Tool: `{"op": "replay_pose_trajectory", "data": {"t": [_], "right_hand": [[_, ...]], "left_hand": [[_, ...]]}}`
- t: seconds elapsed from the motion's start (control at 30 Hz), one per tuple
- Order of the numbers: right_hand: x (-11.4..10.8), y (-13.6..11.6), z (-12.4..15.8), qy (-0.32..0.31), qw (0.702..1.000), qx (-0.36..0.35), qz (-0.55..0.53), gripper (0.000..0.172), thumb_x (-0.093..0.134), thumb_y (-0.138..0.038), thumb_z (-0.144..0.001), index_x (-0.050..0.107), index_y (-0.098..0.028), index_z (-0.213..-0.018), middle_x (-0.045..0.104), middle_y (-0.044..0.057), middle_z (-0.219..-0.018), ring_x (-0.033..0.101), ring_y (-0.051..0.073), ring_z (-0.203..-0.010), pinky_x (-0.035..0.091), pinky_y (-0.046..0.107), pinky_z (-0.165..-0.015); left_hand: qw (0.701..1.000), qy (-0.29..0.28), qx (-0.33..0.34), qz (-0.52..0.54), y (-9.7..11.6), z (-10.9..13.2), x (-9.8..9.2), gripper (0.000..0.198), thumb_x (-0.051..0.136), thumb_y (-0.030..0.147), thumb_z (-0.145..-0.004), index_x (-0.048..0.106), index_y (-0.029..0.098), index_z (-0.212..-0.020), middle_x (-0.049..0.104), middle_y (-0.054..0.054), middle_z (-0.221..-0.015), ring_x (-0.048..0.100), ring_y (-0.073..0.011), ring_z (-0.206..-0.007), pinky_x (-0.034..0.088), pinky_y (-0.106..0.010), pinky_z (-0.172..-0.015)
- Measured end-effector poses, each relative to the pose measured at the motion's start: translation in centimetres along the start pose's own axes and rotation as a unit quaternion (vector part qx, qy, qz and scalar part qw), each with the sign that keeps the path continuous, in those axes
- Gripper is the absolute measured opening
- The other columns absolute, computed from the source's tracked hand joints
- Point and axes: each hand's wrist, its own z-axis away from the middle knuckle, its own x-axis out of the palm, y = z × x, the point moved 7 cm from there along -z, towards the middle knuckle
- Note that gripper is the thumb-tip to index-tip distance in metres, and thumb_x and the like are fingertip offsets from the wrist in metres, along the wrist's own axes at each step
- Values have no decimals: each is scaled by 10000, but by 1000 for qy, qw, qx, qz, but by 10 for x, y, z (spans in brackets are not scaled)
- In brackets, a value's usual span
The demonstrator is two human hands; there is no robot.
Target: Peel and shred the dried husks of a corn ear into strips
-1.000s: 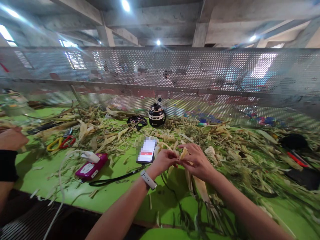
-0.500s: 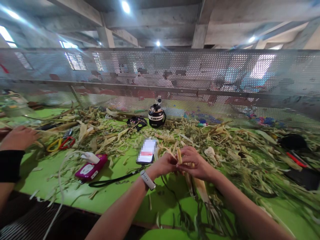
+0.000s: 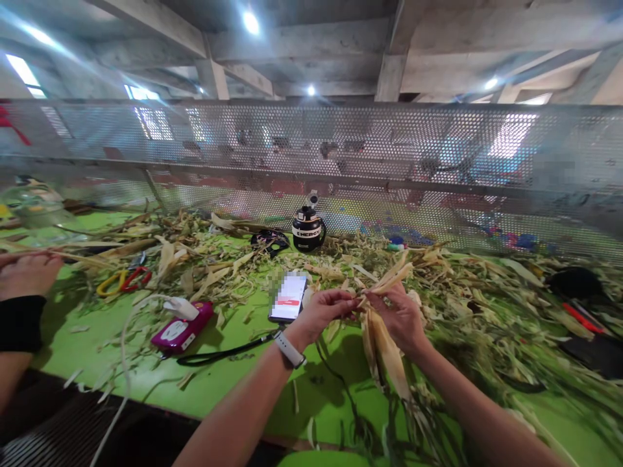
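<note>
Dried corn husks (image 3: 387, 350) hang down between my hands, their long frayed ends spreading over the green table. My left hand (image 3: 327, 315) is closed, its thumb and fingers pinching the husk near the point where both hands meet. My right hand (image 3: 400, 316) grips the same bundle, and a pale folded husk strip (image 3: 393, 275) sticks up beyond its fingers. The exact hold at the fingertips is partly hidden. A phone (image 3: 289, 297) with a lit screen lies just left of my left hand.
Loose husk scraps (image 3: 462, 279) cover much of the green table (image 3: 228, 389). A black bottle (image 3: 307, 231) stands before the perforated metal screen (image 3: 272, 149). Left lie a purple power strip (image 3: 180, 329), its white cable, and scissors (image 3: 124, 280). Another person's hand (image 3: 30, 275) is at the far left.
My right hand has turned and shifted right, and the husk strip that stood upright by its fingers now slants up to the right. My left hand stays close beside it. The view has shifted slightly.
</note>
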Motion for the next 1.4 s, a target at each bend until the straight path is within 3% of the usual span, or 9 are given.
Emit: {"op": "replay_pose_trajectory", "data": {"t": [0.3,0.4,0.57,0.7,0.9,1.1,1.2,1.3,1.4], "right_hand": [[0,12,3,47,997,52,10,209,552,-349,-843,678,-212,-749,649,39,-761,580,188,-768,485,347,-738],[1,9,0,24,997,11,78,225,556,-364,-838,695,-228,-723,661,63,-887,574,231,-907,468,426,-830],[1,-17,1,-6,960,-128,248,130,606,-302,-808,714,-296,-737,534,36,-1278,319,334,-1299,296,594,-1008],[4,-20,14,-22,936,-149,317,176,604,-234,-796,693,-330,-914,422,34,-1391,138,362,-1377,241,668,-1008],[16,-8,38,-40,919,-199,339,481,568,-98,-791,579,-441,-1128,505,40,-1328,253,343,-1344,105,718,-1001],[24,-14,47,-85,917,-225,318,480,523,-121,-834,544,-474,-1159,599,-17,-1217,428,262,-1247,133,626,-1065],[20,-16,34,-48,935,-183,301,359,567,-178,-824,614,-423,-1082,549,1,-1278,338,292,-1307,156,631,-1061],[8,-2,15,27,960,-75,268,115,596,-323,-816,701,-304,-857,508,50,-1298,277,332,-1328,280,638,-1008],[1,5,6,57,965,-29,256,202,578,-378,-818,696,-241,-728,515,90,-1272,292,353,-1315,362,625,-951]], "left_hand": [[993,67,93,-41,4,-1,-2,328,773,400,-581,664,131,-733,671,-17,-696,600,-118,-637,502,-261,-663],[989,64,79,-108,-2,-3,-3,298,749,392,-601,658,136,-725,669,-24,-668,606,-134,-614,498,-266,-630],[974,98,85,-183,-2,-2,-10,221,701,355,-640,632,147,-670,651,-20,-609,595,-135,-556,469,-248,-556],[979,105,89,-150,3,-2,-13,269,713,393,-618,615,143,-636,646,-21,-603,582,-126,-549,471,-249,-575],[987,131,42,-84,-1,0,-18,305,750,383,-577,628,122,-676,642,-17,-634,578,-102,-570,429,-210,-572],[993,103,23,-50,-7,0,-15,299,756,357,-571,636,110,-688,642,-25,-641,548,-86,-558,406,-205,-569],[992,116,19,-55,-7,-1,-18,293,755,358,-565,631,115,-672,636,-19,-615,556,-87,-541,372,-194,-529],[991,131,-3,-36,-9,-2,-20,323,765,390,-543,630,126,-673,663,-34,-636,599,-108,-571,365,-194,-519],[991,135,-14,-9,-11,-2,-19,353,781,403,-517,628,136,-691,687,-48,-682,623,-129,-614,414,-217,-577]]}}
